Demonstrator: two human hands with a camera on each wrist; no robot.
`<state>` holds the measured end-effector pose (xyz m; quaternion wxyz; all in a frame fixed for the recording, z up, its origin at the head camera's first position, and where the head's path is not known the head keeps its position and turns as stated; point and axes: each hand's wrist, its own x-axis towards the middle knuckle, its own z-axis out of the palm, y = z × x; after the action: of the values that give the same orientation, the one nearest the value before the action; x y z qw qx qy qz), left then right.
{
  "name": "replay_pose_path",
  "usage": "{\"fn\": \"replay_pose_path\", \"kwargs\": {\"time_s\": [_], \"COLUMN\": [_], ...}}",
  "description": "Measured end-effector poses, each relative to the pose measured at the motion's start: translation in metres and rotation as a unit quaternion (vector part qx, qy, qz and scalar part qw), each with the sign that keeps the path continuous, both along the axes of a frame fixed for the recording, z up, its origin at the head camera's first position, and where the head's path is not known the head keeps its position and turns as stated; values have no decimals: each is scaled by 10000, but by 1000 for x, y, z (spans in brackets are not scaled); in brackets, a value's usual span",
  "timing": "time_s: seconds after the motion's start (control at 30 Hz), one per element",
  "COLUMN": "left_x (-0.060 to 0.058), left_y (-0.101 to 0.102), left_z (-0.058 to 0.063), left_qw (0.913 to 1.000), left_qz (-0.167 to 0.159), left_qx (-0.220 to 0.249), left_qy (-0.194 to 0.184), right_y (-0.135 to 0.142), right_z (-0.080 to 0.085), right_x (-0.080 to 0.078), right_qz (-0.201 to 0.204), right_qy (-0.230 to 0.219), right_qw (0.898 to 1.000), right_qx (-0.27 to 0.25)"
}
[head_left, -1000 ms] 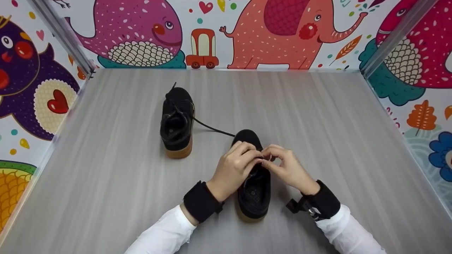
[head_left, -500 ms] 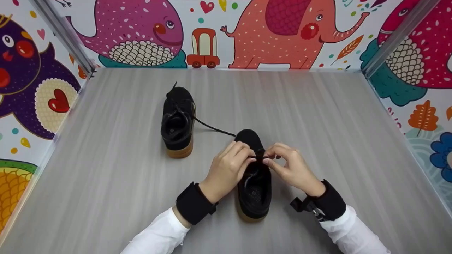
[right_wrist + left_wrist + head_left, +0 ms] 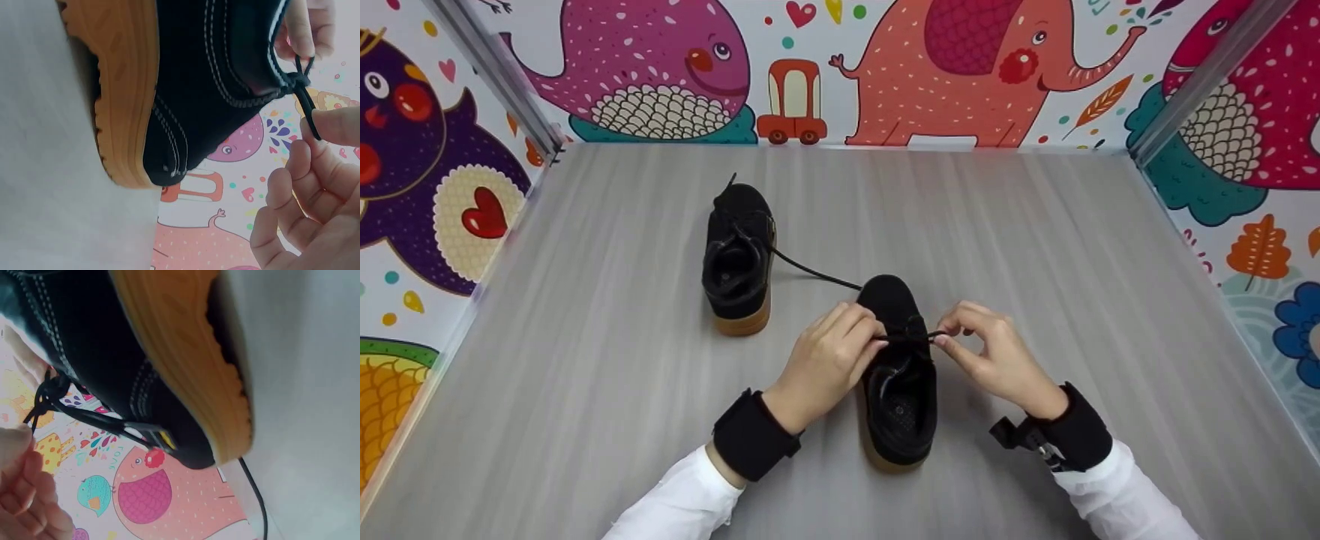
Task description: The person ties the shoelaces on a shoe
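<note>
A black shoe (image 3: 889, 296) with a tan sole stands between the two hands, its toe pointing away. At its left side the left hand (image 3: 829, 356) pinches a black lace (image 3: 907, 338) between thumb and fingers. On the opposite side the right hand (image 3: 990, 356) pinches the lace's other side, so it stretches taut across the shoe. Both wrist views show a knot (image 3: 298, 80) above the shoe's tongue, with doubled lace strands running to each hand. In the left wrist view, white stitching and the rugged sole (image 3: 180, 343) face the camera.
A second black shoe (image 3: 741, 202) stands farther back on the left. A loose lace (image 3: 816, 276) runs across the grey floor (image 3: 1035, 240) between the shoes. Panels with cartoon animals (image 3: 960, 97) enclose the back and both sides.
Both hands were together over the shoe's laces. They have drawn apart, left hand to the left and right hand to the right, pulling the lace taut between them. The shoes have stayed put.
</note>
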<state>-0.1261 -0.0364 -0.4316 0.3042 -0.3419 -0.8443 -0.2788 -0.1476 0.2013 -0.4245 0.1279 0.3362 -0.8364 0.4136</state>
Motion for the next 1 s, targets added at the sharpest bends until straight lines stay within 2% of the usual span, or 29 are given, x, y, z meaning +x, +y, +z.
{"fn": "replay_pose_path", "kwargs": {"time_s": [0.3, 0.73, 1.0], "left_x": [1, 1, 3], "left_y": [-8, -17, -21], "left_z": [-3, -10, -14], "left_qw": [9989, 9965, 9928], "left_qz": [70, 34, -64], "left_qx": [-411, -669, -977], "left_qy": [202, 508, 696], "right_y": [10, 16, 21], "right_z": [1, 0, -3], "right_x": [-1, 0, 3], "right_qz": [93, 208, 142], "right_qy": [54, 235, 683], "right_qw": [9998, 9989, 9952], "right_qx": [143, 354, 690]}}
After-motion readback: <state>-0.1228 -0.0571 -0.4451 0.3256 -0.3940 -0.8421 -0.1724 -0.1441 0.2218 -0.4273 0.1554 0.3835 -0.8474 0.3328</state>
